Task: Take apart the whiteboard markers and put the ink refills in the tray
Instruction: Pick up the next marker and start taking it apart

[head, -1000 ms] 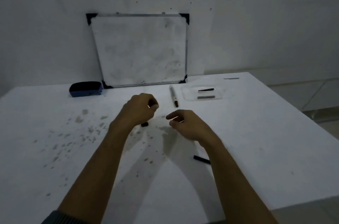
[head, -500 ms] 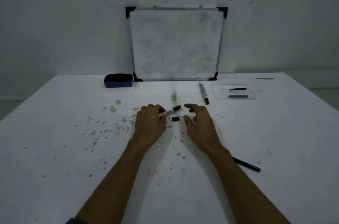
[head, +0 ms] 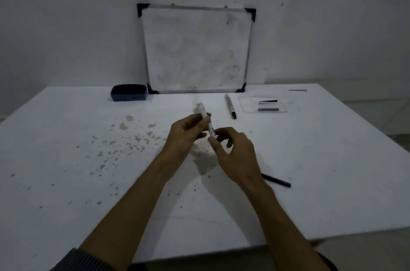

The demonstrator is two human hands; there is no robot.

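A white marker barrel (head: 205, 118) is held tilted above the table's middle. My left hand (head: 186, 134) grips its middle. My right hand (head: 235, 151) pinches its lower end with thumb and forefinger. A second whiteboard marker (head: 230, 108) with a black cap lies on the table further back. The clear plastic tray (head: 244, 106) at the back right holds two dark ink refills (head: 268, 109). A thin black stick (head: 276, 180), partly hidden by my right wrist, lies on the table near that arm.
A whiteboard (head: 196, 49) leans against the wall at the table's back. A blue eraser (head: 129, 92) sits left of it. Brownish stains (head: 124, 137) dot the white table (head: 332, 160) on the left. The table's front edge runs near my forearms.
My left hand has lifted the marker barrel off the table and tilted it upright. My right hand has closed on its lower end. The small black cap is out of sight.
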